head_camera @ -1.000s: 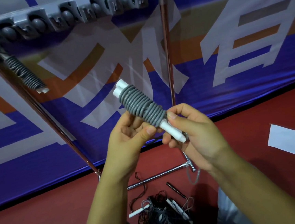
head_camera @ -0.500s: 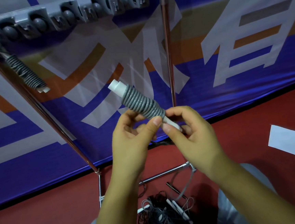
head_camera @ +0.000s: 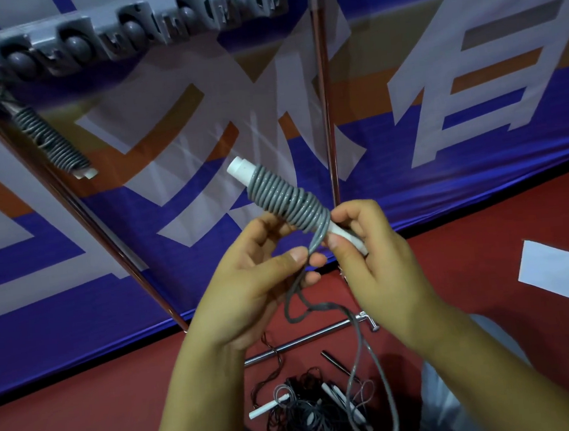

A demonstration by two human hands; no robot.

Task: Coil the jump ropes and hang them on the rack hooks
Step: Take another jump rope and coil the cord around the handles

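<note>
A: The left hand pinches the loose grey cord. The right hand grips the white plastic handles wrapped in grey rope coils, held up below the grey rack of hooks.

B: It should pull the cord snug, tuck the end, then hang it beside the hung grey rope bundle.

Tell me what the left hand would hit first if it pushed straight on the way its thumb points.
Likely the right hand: the left hand has its thumb aimed right, pinching the grey cord, and the right thumb sits just beyond it. Depth is unclear.
</note>
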